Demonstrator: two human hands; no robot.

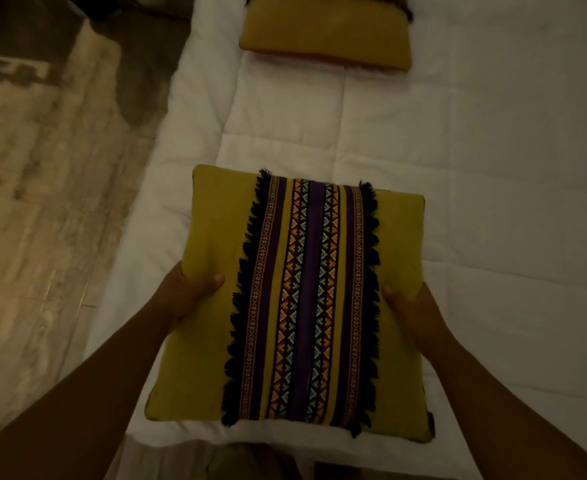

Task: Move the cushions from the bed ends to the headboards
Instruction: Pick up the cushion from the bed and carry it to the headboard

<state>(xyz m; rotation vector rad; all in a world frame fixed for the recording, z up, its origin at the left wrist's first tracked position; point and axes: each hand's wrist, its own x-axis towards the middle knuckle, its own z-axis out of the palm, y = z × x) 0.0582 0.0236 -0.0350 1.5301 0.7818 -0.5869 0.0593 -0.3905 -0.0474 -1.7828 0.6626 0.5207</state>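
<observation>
A square mustard-yellow cushion [295, 303] was held face up over the near end of a white quilted bed [475, 168]. A woven band of purple stripes and small orange, blue and white triangles ran down its middle, edged on both sides with dark fringe. The band's long axis ran from the near edge to the far edge, tilted slightly so that its far end leaned right. The cushion's far left corner pointed away, toward the far end of the bed.

The left hand [184, 289] gripped the cushion's left edge, thumb lying on top of the yellow fabric and fingers curled underneath, out of sight. The right hand [410, 306] gripped the right edge the same way, thumb on top near the fringe. Both bare forearms reached in from the near corners.

Farther along the bed, a second yellow cushion [326, 32] lay flat with its plain side showing, long axis running left to right. Pale patterned floor [42, 202] lay left of the bed.
</observation>
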